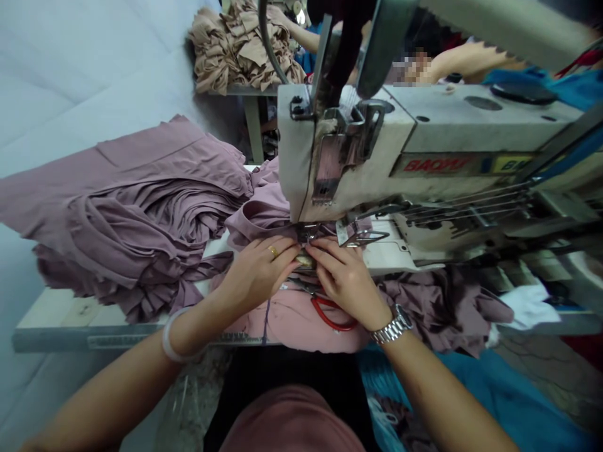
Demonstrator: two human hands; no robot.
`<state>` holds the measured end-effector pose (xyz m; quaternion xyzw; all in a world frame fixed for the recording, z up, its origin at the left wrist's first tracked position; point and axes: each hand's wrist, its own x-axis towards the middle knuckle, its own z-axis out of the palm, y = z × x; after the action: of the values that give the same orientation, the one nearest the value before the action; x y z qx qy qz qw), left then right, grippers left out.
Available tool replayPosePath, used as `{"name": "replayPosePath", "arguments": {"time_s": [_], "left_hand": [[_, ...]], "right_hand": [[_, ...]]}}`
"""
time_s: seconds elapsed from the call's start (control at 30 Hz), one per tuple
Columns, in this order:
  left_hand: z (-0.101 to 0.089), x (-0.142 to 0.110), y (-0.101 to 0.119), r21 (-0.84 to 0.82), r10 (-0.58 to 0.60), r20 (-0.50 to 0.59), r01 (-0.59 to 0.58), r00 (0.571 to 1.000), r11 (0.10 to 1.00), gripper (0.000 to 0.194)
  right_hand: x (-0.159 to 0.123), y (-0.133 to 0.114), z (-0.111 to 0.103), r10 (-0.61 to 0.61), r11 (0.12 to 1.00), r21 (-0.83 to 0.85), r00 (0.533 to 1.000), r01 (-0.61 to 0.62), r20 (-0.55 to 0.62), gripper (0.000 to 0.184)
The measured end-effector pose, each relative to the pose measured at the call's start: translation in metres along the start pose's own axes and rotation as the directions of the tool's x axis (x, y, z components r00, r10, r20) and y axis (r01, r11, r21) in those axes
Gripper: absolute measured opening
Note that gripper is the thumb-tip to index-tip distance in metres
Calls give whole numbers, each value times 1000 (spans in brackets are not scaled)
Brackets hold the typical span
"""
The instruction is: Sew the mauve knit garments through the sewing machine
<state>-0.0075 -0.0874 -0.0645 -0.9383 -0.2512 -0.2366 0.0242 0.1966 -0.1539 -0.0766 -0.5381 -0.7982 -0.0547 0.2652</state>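
A white industrial sewing machine (pixel 348 163) stands before me, its presser foot (pixel 308 231) low over a piece of mauve fabric (pixel 261 213). My left hand (pixel 261 263), with a ring on one finger, is closed on the fabric just left of the foot, fingertips close together. From the other side my right hand (pixel 346 273) grips the cloth at the foot, its fingertips almost touching the left ones. The fabric edge under the fingers is mostly hidden. Below the hands lie scissors with red handles (pixel 332 317), partly covered by the right hand, on a pink cloth (pixel 282 320).
A thick stack of mauve cut pieces (pixel 155 207) covers the table's left side. More dark mauve fabric (pixel 438 307) bunches at the right, beside a white cloth (pixel 527 304). Behind, tan fabric (pixel 245 47) is heaped on another table, near a co-worker's arm (pixel 304 34).
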Motion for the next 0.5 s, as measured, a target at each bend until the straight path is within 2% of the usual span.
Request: {"name": "replayPosePath", "arguments": {"time_s": [0.3, 0.5], "left_hand": [[0, 0, -2, 29, 18, 3, -18, 1000, 999, 28], [6, -1, 8, 24, 47, -5, -46, 999, 999, 27]], "right_hand": [[4, -3, -4, -48, 985, -162, 999, 50, 21, 34], [6, -9, -3, -204, 932, -295, 977, 211, 56, 36]]}}
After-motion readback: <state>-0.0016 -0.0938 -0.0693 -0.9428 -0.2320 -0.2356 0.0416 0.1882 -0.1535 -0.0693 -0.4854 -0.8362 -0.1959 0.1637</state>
